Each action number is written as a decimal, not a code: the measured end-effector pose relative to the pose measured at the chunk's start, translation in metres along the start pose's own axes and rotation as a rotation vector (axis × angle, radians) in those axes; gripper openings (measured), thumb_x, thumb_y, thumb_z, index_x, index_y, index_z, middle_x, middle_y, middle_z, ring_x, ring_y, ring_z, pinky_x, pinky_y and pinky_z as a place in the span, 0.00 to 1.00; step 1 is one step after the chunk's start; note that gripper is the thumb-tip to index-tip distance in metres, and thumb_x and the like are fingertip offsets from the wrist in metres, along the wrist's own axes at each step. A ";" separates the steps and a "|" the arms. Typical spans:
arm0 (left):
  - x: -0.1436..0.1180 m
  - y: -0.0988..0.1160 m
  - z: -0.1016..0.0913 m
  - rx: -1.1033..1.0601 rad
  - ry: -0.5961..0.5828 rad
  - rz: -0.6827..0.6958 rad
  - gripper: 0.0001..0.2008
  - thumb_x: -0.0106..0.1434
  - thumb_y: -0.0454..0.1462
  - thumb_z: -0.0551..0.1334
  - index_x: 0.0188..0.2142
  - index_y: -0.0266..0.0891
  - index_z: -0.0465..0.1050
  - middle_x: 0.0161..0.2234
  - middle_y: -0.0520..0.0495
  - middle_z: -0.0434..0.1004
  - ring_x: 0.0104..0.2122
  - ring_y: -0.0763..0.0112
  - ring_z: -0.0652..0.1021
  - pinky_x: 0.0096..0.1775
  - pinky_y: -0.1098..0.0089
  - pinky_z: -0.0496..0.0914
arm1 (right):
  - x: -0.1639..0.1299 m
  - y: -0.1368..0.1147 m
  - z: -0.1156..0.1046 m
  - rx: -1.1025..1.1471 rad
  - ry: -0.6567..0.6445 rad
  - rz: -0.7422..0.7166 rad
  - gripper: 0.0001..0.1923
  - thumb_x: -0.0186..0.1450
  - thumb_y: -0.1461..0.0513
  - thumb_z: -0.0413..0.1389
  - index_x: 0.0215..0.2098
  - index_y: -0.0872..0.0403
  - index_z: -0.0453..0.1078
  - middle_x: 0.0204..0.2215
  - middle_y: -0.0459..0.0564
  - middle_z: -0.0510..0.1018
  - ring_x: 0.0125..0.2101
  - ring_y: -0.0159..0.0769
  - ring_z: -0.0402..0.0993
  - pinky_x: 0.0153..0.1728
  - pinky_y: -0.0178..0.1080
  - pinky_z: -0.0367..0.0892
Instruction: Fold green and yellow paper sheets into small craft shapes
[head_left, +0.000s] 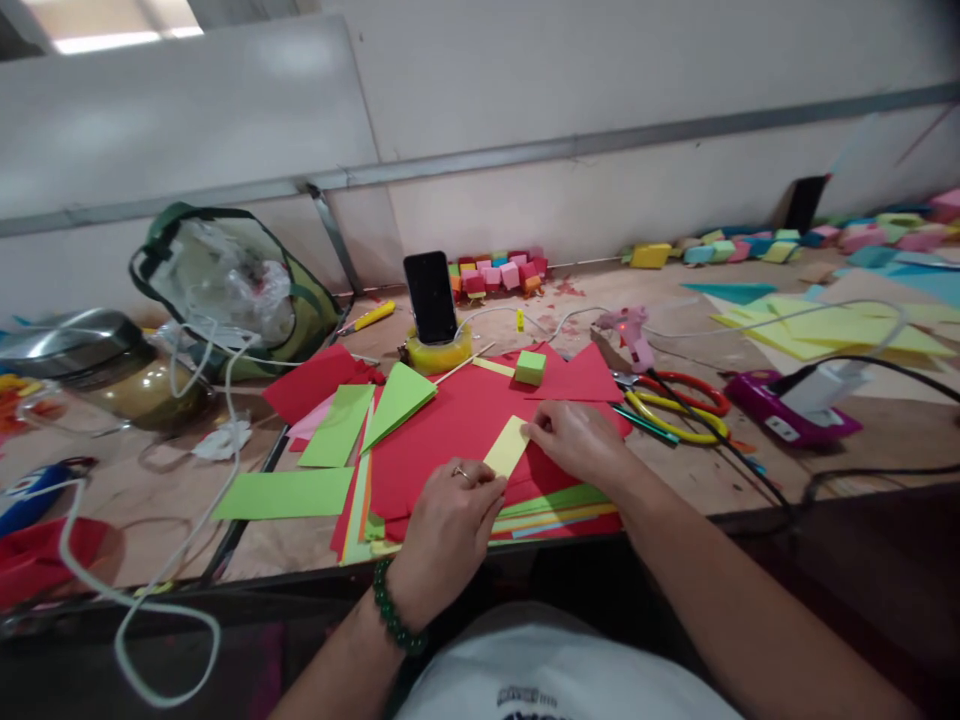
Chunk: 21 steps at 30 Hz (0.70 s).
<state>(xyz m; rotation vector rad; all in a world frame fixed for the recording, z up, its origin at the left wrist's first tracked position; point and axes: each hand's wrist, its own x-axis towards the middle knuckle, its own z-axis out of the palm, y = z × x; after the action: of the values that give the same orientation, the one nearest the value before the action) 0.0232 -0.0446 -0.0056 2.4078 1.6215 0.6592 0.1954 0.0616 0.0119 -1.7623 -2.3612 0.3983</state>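
A small pale yellow paper strip [507, 447] lies slanted over the red paper sheets [427, 450] between my hands. My left hand [454, 510], with a ring and a green bead bracelet, has its fingers closed on the strip's near end. The fingers of my right hand [574, 437] pinch its far right corner. Just beyond sits a green paper cube [530, 368]. Left of the red sheets lie a folded green paper [399, 402] and green paper strips [283, 494]. Sheets in several colours show beneath the red ones.
A phone [430, 297] leans upright on a yellow tape roll [441, 352]. Right are a pink glue gun [631, 335], scissors [679, 415] and a purple power strip [780, 408]. White cables cross the left side near a glass jar [150, 385]. Paper cubes [499, 275] line the wall.
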 end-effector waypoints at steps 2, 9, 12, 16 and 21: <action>-0.002 0.002 -0.002 0.068 -0.030 -0.001 0.13 0.68 0.37 0.52 0.45 0.40 0.74 0.40 0.44 0.76 0.39 0.62 0.73 0.44 0.60 0.67 | 0.000 0.000 0.001 -0.007 -0.009 0.008 0.15 0.64 0.53 0.50 0.32 0.54 0.72 0.29 0.52 0.79 0.31 0.39 0.73 0.25 0.36 0.52; 0.006 0.013 -0.003 0.240 -0.128 0.036 0.29 0.65 0.53 0.50 0.58 0.38 0.63 0.41 0.40 0.73 0.40 0.56 0.71 0.41 0.57 0.65 | 0.000 -0.004 0.000 -0.051 -0.038 0.037 0.14 0.65 0.54 0.51 0.35 0.55 0.72 0.31 0.55 0.80 0.31 0.41 0.74 0.25 0.37 0.51; 0.013 0.014 -0.004 0.209 -0.138 0.035 0.34 0.62 0.59 0.46 0.55 0.37 0.66 0.40 0.39 0.72 0.40 0.55 0.70 0.41 0.56 0.66 | 0.001 -0.004 -0.001 -0.055 -0.038 0.040 0.13 0.64 0.54 0.52 0.33 0.54 0.72 0.30 0.54 0.79 0.31 0.40 0.74 0.25 0.37 0.50; 0.014 0.013 -0.004 0.158 -0.132 0.012 0.34 0.62 0.59 0.47 0.53 0.36 0.68 0.40 0.39 0.70 0.41 0.55 0.69 0.43 0.56 0.66 | 0.005 0.001 -0.001 -0.026 -0.026 0.030 0.12 0.63 0.53 0.53 0.31 0.53 0.70 0.29 0.51 0.79 0.30 0.38 0.73 0.24 0.36 0.49; 0.005 0.014 -0.003 0.134 -0.113 -0.012 0.32 0.61 0.58 0.51 0.53 0.38 0.67 0.41 0.41 0.70 0.42 0.56 0.69 0.45 0.56 0.66 | 0.010 0.011 0.004 0.037 0.008 -0.046 0.11 0.62 0.53 0.56 0.33 0.53 0.69 0.29 0.47 0.78 0.29 0.34 0.71 0.25 0.33 0.53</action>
<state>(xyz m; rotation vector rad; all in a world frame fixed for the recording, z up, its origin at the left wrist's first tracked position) 0.0353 -0.0455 0.0033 2.4752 1.6824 0.4165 0.2015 0.0736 0.0042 -1.6876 -2.3679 0.4245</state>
